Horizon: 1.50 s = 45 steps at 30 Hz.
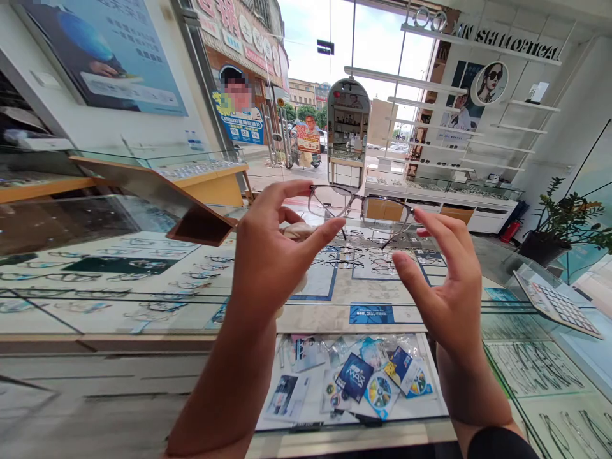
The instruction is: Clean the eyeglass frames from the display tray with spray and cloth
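Observation:
A pair of thin-rimmed eyeglasses (356, 199) is held up in front of me, its temple arms pointing away and down. My left hand (272, 252) grips it at the left end, index finger at the frame's upper corner and thumb beneath the left lens. A bunched cream-coloured cloth (297, 232) sits in that hand, partly hidden behind the palm and thumb. At the right end, the fingers of my right hand (447, 274) hold the frame's corner, while its thumb stands apart below.
Below is a glass counter (329, 312) with rows of spectacle frames inside. An open drawer (310, 423) near me contains packets and leaflets. A tilted brown-framed panel (157, 197) stands left, a tilted board (559, 303) right. Beyond are an arched mirror (348, 134) and a potted plant (549, 220).

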### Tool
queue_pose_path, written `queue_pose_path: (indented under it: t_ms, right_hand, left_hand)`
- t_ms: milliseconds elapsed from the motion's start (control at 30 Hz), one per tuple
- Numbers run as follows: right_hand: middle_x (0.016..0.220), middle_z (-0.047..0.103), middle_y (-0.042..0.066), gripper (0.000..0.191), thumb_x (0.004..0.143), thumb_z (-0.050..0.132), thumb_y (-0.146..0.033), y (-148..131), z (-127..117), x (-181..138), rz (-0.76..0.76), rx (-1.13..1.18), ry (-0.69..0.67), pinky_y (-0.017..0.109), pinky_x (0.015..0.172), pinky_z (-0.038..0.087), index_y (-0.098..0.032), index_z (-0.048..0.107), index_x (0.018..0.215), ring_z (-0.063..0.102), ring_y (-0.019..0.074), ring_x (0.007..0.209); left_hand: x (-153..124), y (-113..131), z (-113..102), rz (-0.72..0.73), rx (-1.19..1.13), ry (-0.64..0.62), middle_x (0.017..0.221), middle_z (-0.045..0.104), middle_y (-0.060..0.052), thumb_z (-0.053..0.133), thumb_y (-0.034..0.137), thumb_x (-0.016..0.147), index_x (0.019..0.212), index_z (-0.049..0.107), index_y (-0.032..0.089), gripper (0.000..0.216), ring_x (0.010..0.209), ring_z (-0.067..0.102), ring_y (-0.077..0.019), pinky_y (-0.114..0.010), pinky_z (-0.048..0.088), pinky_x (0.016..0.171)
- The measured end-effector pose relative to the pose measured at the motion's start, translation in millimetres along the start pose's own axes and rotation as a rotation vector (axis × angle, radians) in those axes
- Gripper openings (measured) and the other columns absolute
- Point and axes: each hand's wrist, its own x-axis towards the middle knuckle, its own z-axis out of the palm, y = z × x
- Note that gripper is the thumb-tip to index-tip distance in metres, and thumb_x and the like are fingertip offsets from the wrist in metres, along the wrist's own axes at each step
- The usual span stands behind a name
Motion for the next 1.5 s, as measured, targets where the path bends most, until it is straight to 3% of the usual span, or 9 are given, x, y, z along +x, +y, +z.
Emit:
queue_pose_path:
  t_ms: [267,433,667,833,1133,1500]
  right_hand:
    - [0.138,0.066,0.005,0.052,0.093,0.07,-0.033,3.6,3.7,0.1,0.014,0.048,0.007,0.053,0.107,0.053,-0.036,0.06,0.144,0.065,0.0276,0.12]
    - [0.144,0.066,0.007,0.048,0.094,0.068,-0.035,10.9,9.0,-0.1,0.1,0.18,0.037,0.053,0.106,0.055,-0.034,0.061,0.142,0.068,0.0272,0.118]
    - [0.134,0.072,0.007,0.037,0.096,0.064,-0.039,24.7,17.1,6.7,0.191,0.367,0.111,0.05,0.102,0.057,-0.031,0.069,0.132,0.071,0.0249,0.115]
    - [0.126,0.075,0.006,0.028,0.099,0.06,-0.041,33.8,20.0,10.6,0.211,0.411,0.161,0.043,0.095,0.06,-0.028,0.072,0.121,0.072,0.0213,0.106]
    - [0.118,0.077,0.004,0.017,0.095,0.066,-0.04,37.5,19.2,12.9,0.273,0.567,0.144,0.04,0.09,0.06,-0.026,0.071,0.104,0.072,0.0177,0.094]
    - [0.117,0.077,0.005,0.029,0.097,0.06,-0.047,41.6,18.8,12.4,0.327,0.609,0.045,0.041,0.09,0.061,-0.028,0.071,0.117,0.074,0.0181,0.09]
  left_hand:
    - [1.9,-2.6,4.8,0.065,-0.056,0.031,0.129,0.071,-0.002,0.087,0.049,0.077,0.12,0.065,0.032,0.051,0.09,0.071,-0.0208,-0.035,0.057,0.061]
    - [1.5,-3.0,6.2,0.133,-0.047,0.095,0.133,0.068,-0.004,0.085,0.053,0.077,0.122,0.062,0.032,0.055,0.085,0.069,-0.0219,-0.041,0.057,0.06]
    - [0.5,-1.5,7.9,0.214,-0.012,0.145,0.131,0.065,-0.006,0.088,0.059,0.072,0.118,0.059,0.033,0.061,0.093,0.068,-0.0237,-0.039,0.058,0.059]
    - [1.5,-9.2,17.9,0.241,-0.099,0.103,0.131,0.062,-0.008,0.093,0.057,0.067,0.117,0.057,0.03,0.067,0.096,0.067,-0.0225,-0.034,0.056,0.061]
    - [4.8,-20.4,26.7,0.21,-0.157,0.055,0.133,0.06,-0.008,0.096,0.057,0.059,0.122,0.056,0.03,0.079,0.093,0.066,-0.0203,-0.029,0.051,0.06]
    - [-0.9,-10.3,22.6,0.065,-0.212,-0.044,0.121,0.066,-0.006,0.086,0.045,0.077,0.119,0.056,0.03,0.053,0.078,0.065,-0.0156,-0.027,0.05,0.052]
